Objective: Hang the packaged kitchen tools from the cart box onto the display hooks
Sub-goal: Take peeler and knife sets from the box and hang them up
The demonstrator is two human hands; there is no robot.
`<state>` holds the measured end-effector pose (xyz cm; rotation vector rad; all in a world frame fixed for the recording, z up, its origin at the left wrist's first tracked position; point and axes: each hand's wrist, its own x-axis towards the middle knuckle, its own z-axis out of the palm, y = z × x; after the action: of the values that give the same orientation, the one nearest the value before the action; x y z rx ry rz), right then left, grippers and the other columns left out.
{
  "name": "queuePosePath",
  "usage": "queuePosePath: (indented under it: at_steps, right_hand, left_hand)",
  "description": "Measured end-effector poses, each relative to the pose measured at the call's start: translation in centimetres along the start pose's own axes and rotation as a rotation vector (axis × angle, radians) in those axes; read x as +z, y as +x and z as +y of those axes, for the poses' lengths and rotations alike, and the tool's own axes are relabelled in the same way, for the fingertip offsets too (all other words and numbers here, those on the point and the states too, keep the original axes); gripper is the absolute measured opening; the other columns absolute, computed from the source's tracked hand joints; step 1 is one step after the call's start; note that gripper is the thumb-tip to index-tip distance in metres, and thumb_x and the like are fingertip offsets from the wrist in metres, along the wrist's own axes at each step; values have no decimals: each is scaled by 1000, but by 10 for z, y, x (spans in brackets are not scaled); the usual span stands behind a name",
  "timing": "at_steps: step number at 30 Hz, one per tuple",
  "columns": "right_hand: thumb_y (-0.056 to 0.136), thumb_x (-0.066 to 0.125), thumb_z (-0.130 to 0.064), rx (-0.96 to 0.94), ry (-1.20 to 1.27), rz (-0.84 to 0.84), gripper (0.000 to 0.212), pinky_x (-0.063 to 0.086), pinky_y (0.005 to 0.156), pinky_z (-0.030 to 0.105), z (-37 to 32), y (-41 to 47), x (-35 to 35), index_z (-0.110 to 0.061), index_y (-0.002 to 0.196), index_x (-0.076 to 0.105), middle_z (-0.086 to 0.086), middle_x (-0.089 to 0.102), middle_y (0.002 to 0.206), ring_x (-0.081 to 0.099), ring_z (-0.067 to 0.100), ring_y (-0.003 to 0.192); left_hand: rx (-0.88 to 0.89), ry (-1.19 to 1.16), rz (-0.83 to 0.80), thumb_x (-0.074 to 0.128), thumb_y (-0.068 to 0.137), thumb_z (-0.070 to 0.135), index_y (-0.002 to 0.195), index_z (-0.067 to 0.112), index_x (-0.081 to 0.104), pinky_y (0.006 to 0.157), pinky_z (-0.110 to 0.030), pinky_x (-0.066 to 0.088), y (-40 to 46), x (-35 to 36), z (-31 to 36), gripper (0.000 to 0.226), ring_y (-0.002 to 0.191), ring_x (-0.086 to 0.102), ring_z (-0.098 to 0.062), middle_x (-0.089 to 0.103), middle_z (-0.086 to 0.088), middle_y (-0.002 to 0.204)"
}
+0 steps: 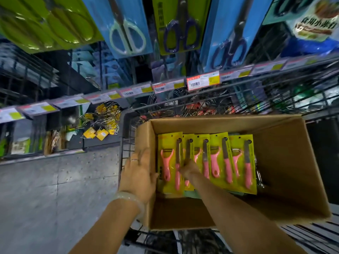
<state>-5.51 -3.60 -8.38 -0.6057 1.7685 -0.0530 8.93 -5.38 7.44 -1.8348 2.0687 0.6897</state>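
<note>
The left hand lay flat against the wall of the cardboard box in the cart, while the right hand reached among the overlapping yellow peeler-and-knife packs; whether its fingers had closed on one, I could not tell. The packs overlapped, so lifting one might have dragged a neighbour up and dropped it.

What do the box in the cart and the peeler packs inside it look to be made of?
Box: plain brown corrugated cardboard, matte, with folded flaps and a raw edge at the rim.
Peeler packs: yellow printed card, probably under clear plastic blisters, judging by glossy glints; tool handles look like pink moulded plastic, blades dull grey metal, though motion blur leaves this uncertain.
</note>
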Motion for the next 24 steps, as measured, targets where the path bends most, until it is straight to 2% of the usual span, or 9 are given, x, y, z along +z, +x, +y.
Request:
queuePosePath:
  at_steps: [4,7,9,11,14,17,19,21,24]
  right_hand:
    - [95,51,-10,-68,35,49,6,42,50,16,16,-20,-32,-14,96,56,1,54,79,51,8,63]
    - [90,55,1,-180,171,92,17,45,56,19,40,-48,-62,-12,83,65,3,58,76,57,16,69]
    - [89,56,3,-232,267,130,26,46,60,28,50,-71,-84,-16,73,60,3,56,72,56,21,71]
    - [92,52,3,-291,362,80,16,46,66,35,48,-95,-99,-9,81,54,11,55,77,54,24,76]
    - [93,51,-1,-392,407,32,6,48,67,38,27,-119,-107,-5,91,49,16,51,88,51,24,81]
    - [95,49,-3,-506,437,21,4,50,68,37,-5,-134,-103,-4,93,52,13,55,84,53,21,78]
    - [96,49,-5,-530,525,13,12,54,70,30,-26,-138,-98,-8,101,59,2,63,82,61,14,76]
    - [96,51,-8,-488,578,52,12,52,68,23,-38,-128,-92,-13,103,60,-2,62,82,60,12,75]
    - [94,55,-15,-316,303,156,14,42,60,16,-30,-82,-69,-11,107,59,-2,58,85,55,15,78]
  left_hand:
    - [53,-57,22,52,92,34,149,21,12,110,-32,26,-4,-2,13,71,136,25,-24,23,-6,149]
    - [114,-80,29,52,92,37,149,24,13,109,-31,28,-9,0,24,70,134,27,-21,23,-3,148]
    - [128,-102,-7,52,91,43,149,23,11,111,-30,22,-11,0,32,73,136,25,-19,23,-1,150]
    - [109,-177,-64,57,87,50,150,19,8,111,-28,16,-12,3,38,86,138,25,-18,26,-1,151]
    - [10,-699,-122,77,73,41,149,19,14,111,-33,27,-16,2,47,101,136,32,-17,32,1,149]
    - [-69,-1037,36,81,69,20,122,18,48,92,-31,45,-13,-7,43,62,111,55,-17,59,6,115]
    - [-117,-1131,160,80,70,11,111,17,50,78,-25,47,-10,-18,32,52,93,59,-14,61,6,100]
    - [-159,-1169,281,79,71,4,115,10,50,80,-25,48,-6,-25,12,53,87,58,-11,61,1,100]
    - [-227,-1140,348,78,73,7,119,9,50,72,-16,43,-7,-30,-22,54,87,58,-10,61,2,102]
